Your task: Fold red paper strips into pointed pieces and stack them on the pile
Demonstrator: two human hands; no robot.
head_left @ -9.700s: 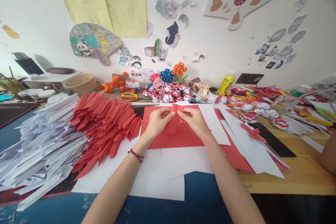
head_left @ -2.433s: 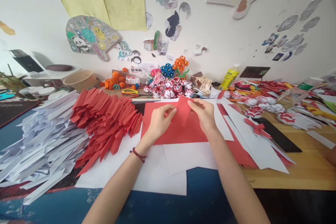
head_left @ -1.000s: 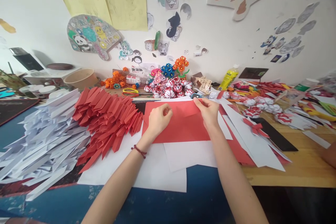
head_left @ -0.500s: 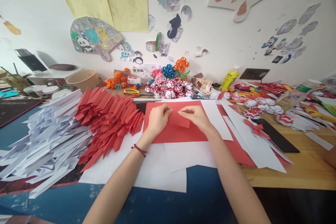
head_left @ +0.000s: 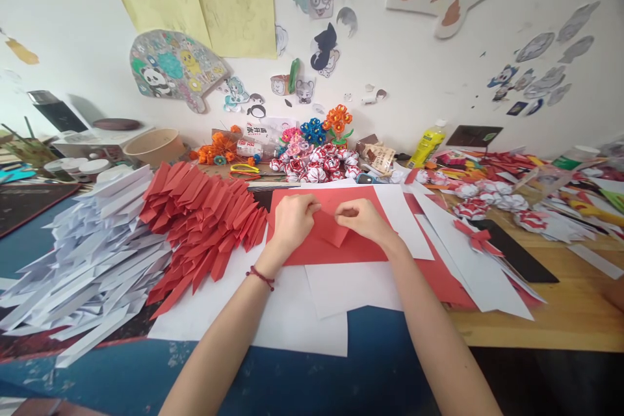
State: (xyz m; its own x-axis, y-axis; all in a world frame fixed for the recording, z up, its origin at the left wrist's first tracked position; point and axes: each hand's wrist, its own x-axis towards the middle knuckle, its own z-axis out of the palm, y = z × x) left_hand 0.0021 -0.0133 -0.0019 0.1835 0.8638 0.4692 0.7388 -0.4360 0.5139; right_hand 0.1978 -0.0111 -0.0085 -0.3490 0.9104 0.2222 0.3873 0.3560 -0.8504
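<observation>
Between my hands is a small red paper piece (head_left: 335,234), tilted over a larger red sheet (head_left: 312,255); red on red makes its outline hard to follow. My left hand (head_left: 294,218) pinches at its left side, thumb and fingertips together. From the right, my right hand (head_left: 363,219) closes its fingers in a pinch at the piece's upper right edge. Beneath the red sheet lie white sheets (head_left: 351,289). Just left of my left hand is a heap of folded red paper strips (head_left: 205,224).
Folded white paper strips (head_left: 97,260) spread across the far left. Behind my hands sit red-and-white paper flowers (head_left: 316,169) and yellow-handled scissors (head_left: 244,170). A yellow bottle (head_left: 428,145) stands by the wall. At right lie white sheets (head_left: 468,253) and a black strip (head_left: 514,250).
The small red paper piece has turned, its lower corner now hanging lower and further left. My right hand has shifted slightly right with its fingers more curled; my left hand has barely moved.
</observation>
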